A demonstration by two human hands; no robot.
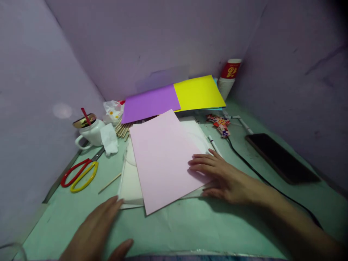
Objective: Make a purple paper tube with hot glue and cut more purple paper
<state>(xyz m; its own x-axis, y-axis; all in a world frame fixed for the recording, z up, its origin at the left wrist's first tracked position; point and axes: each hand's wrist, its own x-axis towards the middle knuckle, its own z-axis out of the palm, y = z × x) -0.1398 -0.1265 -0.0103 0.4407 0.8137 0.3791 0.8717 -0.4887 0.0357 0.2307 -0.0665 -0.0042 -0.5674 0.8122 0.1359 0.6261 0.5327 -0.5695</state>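
Note:
A sheet of pale pink paper (165, 159) lies askew over a stack of white sheets (132, 188) in the middle of the table. My right hand (220, 175) rests on the pink sheet's right side with its fingers stretched out. Near the lower left corner of the white stack is my left hand (98, 228), fingers extended and thumb apart, with nothing in it. Its fingertips reach the stack's corner; I cannot tell whether they press on it. A thin wooden stick (110, 183) lies just above that hand.
Scissors (81, 174), a white mug (94, 132), crumpled tissue (109, 139) and several wooden sticks (123, 129) are at left. Purple paper (152, 103) and yellow paper (199, 93) lie behind. Stacked paper cups (228, 78), a floral-wrapped object (221, 125), a black cable (252, 168) and a phone (281, 156) are at right.

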